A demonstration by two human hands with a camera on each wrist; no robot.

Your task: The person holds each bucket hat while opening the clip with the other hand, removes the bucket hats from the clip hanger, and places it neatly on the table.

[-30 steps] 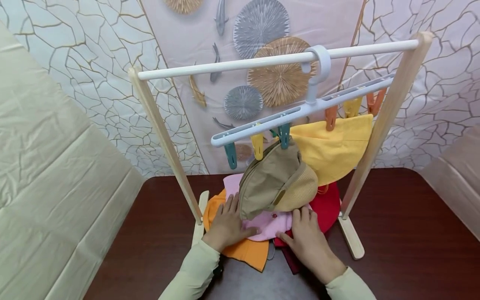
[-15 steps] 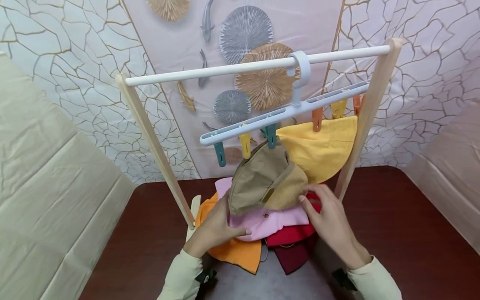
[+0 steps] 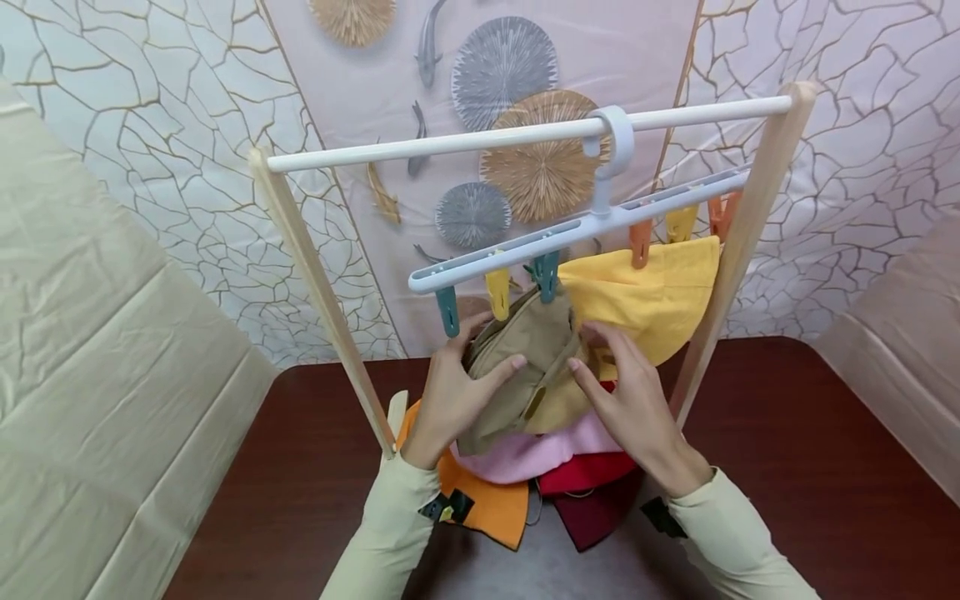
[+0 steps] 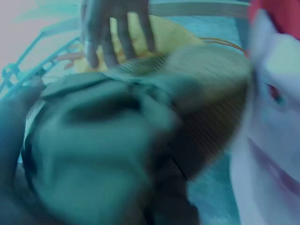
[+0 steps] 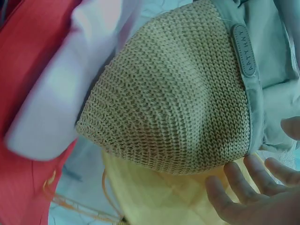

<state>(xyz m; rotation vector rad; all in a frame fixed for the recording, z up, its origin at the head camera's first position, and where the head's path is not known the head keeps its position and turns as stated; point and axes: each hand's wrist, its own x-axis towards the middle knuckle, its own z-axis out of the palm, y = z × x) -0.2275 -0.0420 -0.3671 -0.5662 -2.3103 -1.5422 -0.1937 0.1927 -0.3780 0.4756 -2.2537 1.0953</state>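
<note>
A khaki hat (image 3: 536, 342) with a knitted brim (image 5: 173, 93) hangs from a teal clip (image 3: 549, 277) on a pale blue clip hanger (image 3: 517, 250). My left hand (image 3: 452, 396) is at the hat's left side, thumb straight across its front and fingers up near its back edge; the left wrist view is blurred there. At the right side, my right hand (image 3: 637, 404) has its fingers spread, their tips close to or touching the hat band in the right wrist view. Behind it a yellow hat (image 3: 660, 283) hangs from an orange clip (image 3: 640, 243).
A wooden stand (image 3: 311, 275) with a white rod (image 3: 450, 143) carries the hanger. Vacant teal (image 3: 447, 311) and yellow (image 3: 497, 293) clips hang at its left. Pink (image 3: 517, 458), orange (image 3: 487, 504), red (image 3: 585, 473) and maroon (image 3: 596, 512) fabric pieces lie on the dark table (image 3: 247, 500).
Both hands have risen from the pile and the hat's lower edge to its upper sides. The right hand has left the brim's edge and moved up and left. The hat stays clipped.
</note>
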